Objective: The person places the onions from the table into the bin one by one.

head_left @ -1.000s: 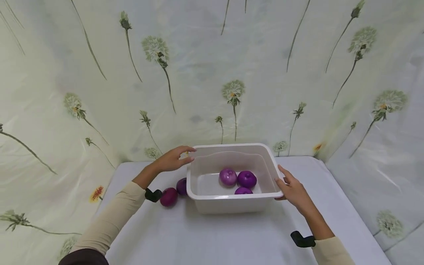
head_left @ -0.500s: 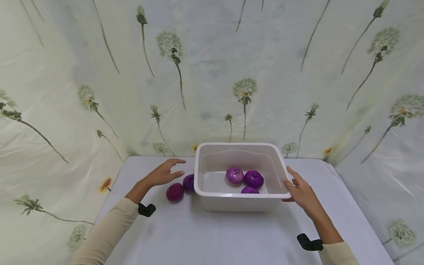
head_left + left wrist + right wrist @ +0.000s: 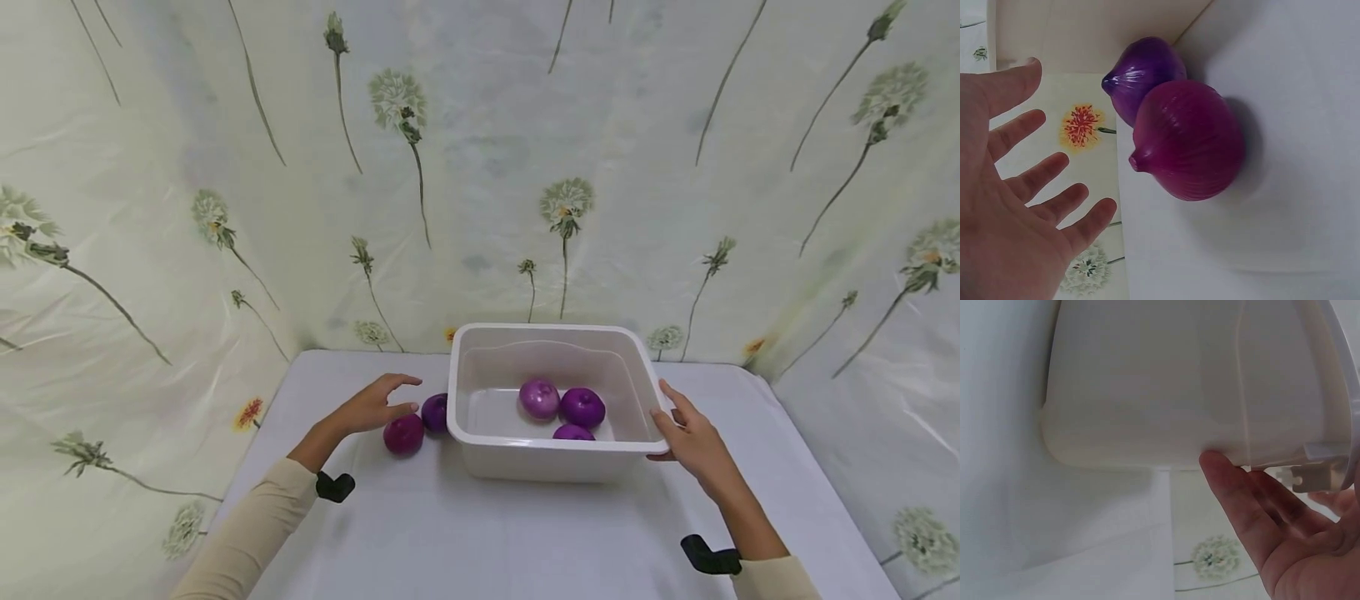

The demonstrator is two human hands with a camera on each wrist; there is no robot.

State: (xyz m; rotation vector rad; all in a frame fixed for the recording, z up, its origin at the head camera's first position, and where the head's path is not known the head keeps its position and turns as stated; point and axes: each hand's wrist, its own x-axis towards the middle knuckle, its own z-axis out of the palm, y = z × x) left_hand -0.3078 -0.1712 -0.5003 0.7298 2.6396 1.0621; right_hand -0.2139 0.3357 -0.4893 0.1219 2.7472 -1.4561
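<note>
My left hand (image 3: 371, 406) hovers with fingers spread beside two purple onions on the table, its thumb overlapping the redder onion (image 3: 403, 435) in the head view. The left wrist view shows that magenta onion (image 3: 1188, 140) in front of a darker violet onion (image 3: 1147, 72), which lies against the tub; the palm and fingers hold nothing. A white plastic tub (image 3: 551, 462) stands on the table with three purple onions inside, one partly hidden by the near wall. My right hand (image 3: 693, 437) grips the tub's right rim, thumb on top and fingers below, some fingertips touching the outer wall (image 3: 1147, 381).
A white cloth covers the table (image 3: 510, 542). Behind and at both sides hangs a sheet (image 3: 480, 167) printed with dandelions, close behind the tub's far rim.
My left hand has let go of the tub's left rim and moved left and down toward the two loose onions. The right hand keeps its hold. The head view has shifted slightly.
</note>
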